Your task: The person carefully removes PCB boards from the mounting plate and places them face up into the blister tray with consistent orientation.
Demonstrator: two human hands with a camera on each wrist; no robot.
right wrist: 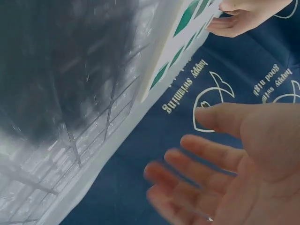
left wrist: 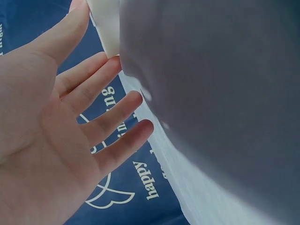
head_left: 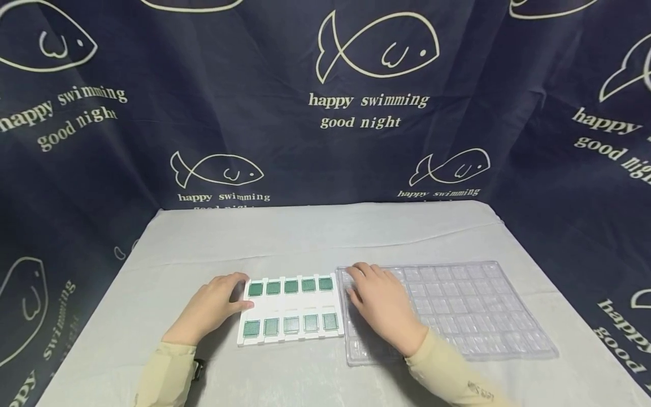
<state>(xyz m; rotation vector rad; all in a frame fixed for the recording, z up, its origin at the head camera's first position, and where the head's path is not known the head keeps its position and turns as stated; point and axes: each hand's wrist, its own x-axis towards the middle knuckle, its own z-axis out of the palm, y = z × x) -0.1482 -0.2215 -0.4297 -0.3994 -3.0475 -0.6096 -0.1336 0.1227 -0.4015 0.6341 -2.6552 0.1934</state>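
A white tray [head_left: 285,305] lies flat with two rows of green perforated circuit boards [head_left: 291,324] in its slots. My left hand [head_left: 211,308] rests at its left edge, thumb on the edge and fingertips at the far corner; the other fingers extend loosely in the left wrist view. My right hand [head_left: 381,305] is over the left part of a clear plastic tray [head_left: 488,311], fingers loosely bent and holding nothing. In the right wrist view, nothing lies between that hand's thumb and fingers. The clear tray has many rectangular compartments and stands right beside the white one.
A pale cloth covers the table [head_left: 285,243]. Around it hangs a dark blue curtain [head_left: 285,124] printed with fish outlines and words. A dark band [head_left: 199,369] shows at the left wrist.
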